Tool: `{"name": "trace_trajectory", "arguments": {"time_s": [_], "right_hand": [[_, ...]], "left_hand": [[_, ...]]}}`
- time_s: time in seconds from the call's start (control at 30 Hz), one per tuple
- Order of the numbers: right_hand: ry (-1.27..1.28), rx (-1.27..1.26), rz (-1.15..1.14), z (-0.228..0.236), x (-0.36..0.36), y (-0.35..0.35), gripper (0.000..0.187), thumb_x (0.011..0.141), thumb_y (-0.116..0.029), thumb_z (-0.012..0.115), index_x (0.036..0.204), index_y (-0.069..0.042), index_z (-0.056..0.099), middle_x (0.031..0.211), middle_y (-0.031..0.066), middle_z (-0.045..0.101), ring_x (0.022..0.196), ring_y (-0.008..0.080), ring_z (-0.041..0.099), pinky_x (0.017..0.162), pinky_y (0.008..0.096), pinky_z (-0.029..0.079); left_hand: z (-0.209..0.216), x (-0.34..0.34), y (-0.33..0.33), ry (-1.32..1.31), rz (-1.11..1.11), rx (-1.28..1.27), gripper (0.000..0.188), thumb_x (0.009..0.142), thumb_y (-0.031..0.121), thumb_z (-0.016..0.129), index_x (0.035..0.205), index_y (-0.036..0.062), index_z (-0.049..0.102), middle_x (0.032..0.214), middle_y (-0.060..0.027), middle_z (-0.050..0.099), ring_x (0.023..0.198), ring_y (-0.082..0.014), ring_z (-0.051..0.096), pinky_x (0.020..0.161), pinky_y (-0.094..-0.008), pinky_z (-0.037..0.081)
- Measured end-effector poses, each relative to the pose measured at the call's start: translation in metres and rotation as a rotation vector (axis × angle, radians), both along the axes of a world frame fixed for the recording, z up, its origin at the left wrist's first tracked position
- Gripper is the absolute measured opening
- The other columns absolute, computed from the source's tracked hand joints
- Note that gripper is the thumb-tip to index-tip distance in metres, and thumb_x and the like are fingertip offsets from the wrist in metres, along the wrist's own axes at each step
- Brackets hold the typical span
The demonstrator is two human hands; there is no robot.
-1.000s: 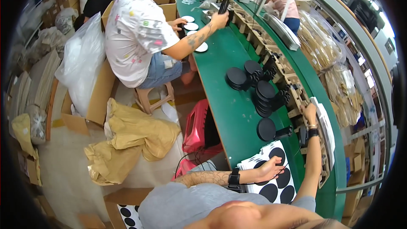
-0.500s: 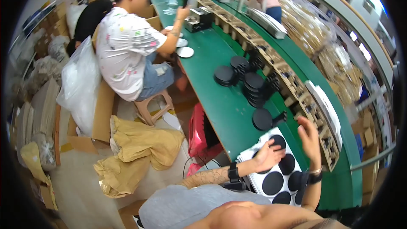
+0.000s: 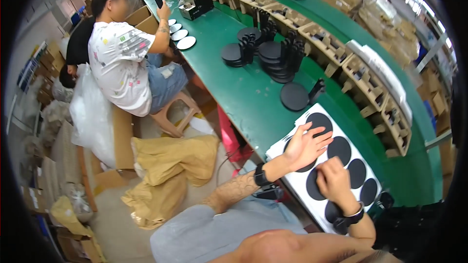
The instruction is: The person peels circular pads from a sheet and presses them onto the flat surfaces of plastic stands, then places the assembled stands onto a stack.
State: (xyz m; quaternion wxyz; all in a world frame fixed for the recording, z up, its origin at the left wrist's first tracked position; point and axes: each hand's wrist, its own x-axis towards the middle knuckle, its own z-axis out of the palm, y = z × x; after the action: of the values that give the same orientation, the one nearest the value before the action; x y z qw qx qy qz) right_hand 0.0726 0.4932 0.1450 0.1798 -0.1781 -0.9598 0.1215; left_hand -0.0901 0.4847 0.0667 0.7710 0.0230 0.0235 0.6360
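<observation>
A stack of white sheets [image 3: 339, 129] with round black pads [image 3: 357, 173] lies at the near end of the green bench, under both hands. My left hand [image 3: 306, 149] is held over the sheets with the palm turned up and the fingers spread, empty. Beside it, my right hand [image 3: 335, 179] hangs low over a black disc, its fingers bent down and together. Whether they pinch anything is hidden. Just beyond the sheets stands a black disc-shaped base [image 3: 294, 96] with a short upright arm.
Stacks of similar black bases [image 3: 271, 51] stand farther along the bench [image 3: 229, 92]. Cardboard trays [image 3: 363, 85] with small dark parts line its right side. A person [image 3: 119, 63] sits at the left, near white discs [image 3: 186, 43]. Brown wrapping [image 3: 170, 158] lies on the floor.
My right hand has come down from its raised place onto the sheets, its fingers now curled. My left hand stays open, palm more upturned. The view has shifted.
</observation>
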Motion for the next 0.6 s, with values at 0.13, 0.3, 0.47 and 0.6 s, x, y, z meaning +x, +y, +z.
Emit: {"name": "trace_trajectory", "arguments": {"time_s": [0.13, 0.3, 0.47, 0.6], "right_hand": [[-0.008, -0.111, -0.083, 0.000, -0.004, 0.011, 0.030, 0.073, 0.000, 0.060, 0.103, 0.003, 0.053, 0.112, 0.0204, 0.049, 0.108, 0.0399, 0.048, 0.091, 0.0421, 0.042], [0.039, 0.006, -0.061, -0.002, -0.003, 0.008, 0.025, 0.071, 0.002, 0.064, 0.095, 0.005, 0.055, 0.106, 0.0196, 0.053, 0.101, 0.0396, 0.051, 0.082, 0.0438, 0.045], [0.019, -0.012, -0.050, -0.011, -0.002, 0.011, 0.028, 0.062, 0.009, 0.052, 0.090, 0.006, 0.055, 0.095, 0.0203, 0.053, 0.090, 0.0371, 0.053, 0.078, 0.0416, 0.046], [0.038, 0.112, -0.033, -0.013, -0.004, 0.005, 0.028, 0.062, 0.010, 0.050, 0.090, 0.006, 0.055, 0.092, 0.0208, 0.053, 0.088, 0.0372, 0.053, 0.075, 0.0407, 0.046]], "left_hand": [[-0.003, 0.000, 0.005, -0.038, 0.031, 0.042, 0.048, 0.093, 0.045, 0.043, 0.119, 0.0043, 0.046, 0.140, -0.0205, 0.040, 0.130, -0.0295, 0.038, 0.107, -0.0388, 0.030], [0.002, -0.007, -0.002, 0.116, 0.115, 0.197, 0.050, 0.093, 0.042, 0.040, 0.126, 0.0040, 0.042, 0.142, -0.0174, 0.039, 0.135, -0.0266, 0.033, 0.111, -0.0361, 0.023], [0.028, -0.037, -0.042, 1.467, 0.535, 0.428, 0.055, 0.086, 0.038, 0.054, 0.130, 0.0070, 0.044, 0.142, -0.0167, 0.040, 0.131, -0.0320, 0.039, 0.109, -0.0455, 0.027], [0.011, -0.036, -0.053, 2.396, 0.718, 0.486, 0.057, 0.077, 0.037, 0.064, 0.127, 0.0112, 0.053, 0.138, -0.0152, 0.044, 0.129, -0.0351, 0.041, 0.103, -0.0515, 0.033]]}}
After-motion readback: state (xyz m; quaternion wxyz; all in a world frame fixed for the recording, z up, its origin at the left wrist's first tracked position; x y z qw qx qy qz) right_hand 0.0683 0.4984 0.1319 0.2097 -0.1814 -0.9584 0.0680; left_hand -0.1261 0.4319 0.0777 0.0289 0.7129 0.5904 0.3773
